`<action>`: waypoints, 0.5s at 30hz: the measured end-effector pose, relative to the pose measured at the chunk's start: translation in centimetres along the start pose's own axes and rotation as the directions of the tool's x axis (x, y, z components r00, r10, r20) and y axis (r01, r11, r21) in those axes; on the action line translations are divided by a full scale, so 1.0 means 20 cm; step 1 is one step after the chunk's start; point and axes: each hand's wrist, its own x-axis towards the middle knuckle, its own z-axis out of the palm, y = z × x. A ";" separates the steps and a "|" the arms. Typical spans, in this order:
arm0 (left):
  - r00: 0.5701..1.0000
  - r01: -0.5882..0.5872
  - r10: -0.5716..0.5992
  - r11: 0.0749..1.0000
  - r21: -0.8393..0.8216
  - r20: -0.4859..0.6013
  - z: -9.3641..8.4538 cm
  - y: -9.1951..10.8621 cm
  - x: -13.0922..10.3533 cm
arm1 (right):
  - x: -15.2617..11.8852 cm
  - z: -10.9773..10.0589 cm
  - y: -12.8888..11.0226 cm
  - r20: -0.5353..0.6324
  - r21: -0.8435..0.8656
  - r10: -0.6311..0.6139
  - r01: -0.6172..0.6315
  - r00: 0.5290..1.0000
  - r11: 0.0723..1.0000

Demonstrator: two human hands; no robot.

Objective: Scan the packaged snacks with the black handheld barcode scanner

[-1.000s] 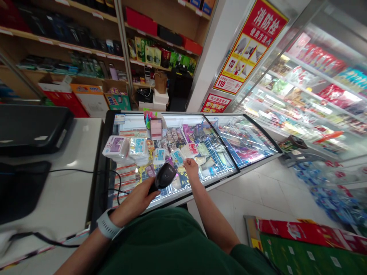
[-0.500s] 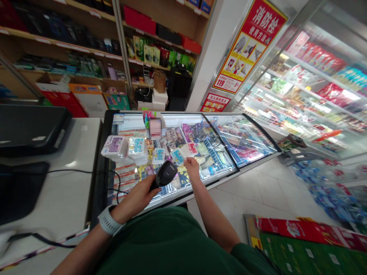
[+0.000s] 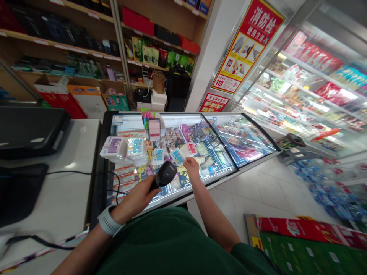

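My left hand (image 3: 137, 198) grips the handle of a black barcode scanner (image 3: 165, 173), its head pointed at the packets ahead. My right hand (image 3: 191, 168) rests on the glass lid of a chest freezer (image 3: 229, 168), fingertips at a white packet with a red label (image 3: 190, 149). Beside it lies a packet with a blue label (image 3: 177, 156). Further left on the lid sit another small blue-label packet (image 3: 158, 156) and two stacks of wrapped packs (image 3: 124, 148). A grey band is on my left wrist.
A white counter (image 3: 71, 179) at left carries a black monitor (image 3: 31, 131) and cables. Shelves of goods stand behind the freezer, a lit refrigerated display (image 3: 309, 88) at right. Flat red and green cartons (image 3: 301, 244) lie on the tiled floor at lower right.
The scanner in my left hand has shifted slightly. My right hand stays at the red-label packet. The view has drifted a little.
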 end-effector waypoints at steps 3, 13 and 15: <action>1.000 0.010 -0.010 1.000 0.021 0.011 0.00 0.00 0.00 | 0.00 0.00 0.00 -0.001 0.000 -0.003 0.003 1.000 1.000; 1.000 0.014 -0.014 1.000 0.025 0.013 0.00 0.00 0.00 | 0.00 0.00 0.01 0.002 0.001 -0.010 0.010 1.000 1.000; 1.000 0.013 -0.013 1.000 0.022 0.012 0.00 0.00 0.00 | 0.00 0.00 0.01 0.004 -0.001 -0.013 0.013 1.000 1.000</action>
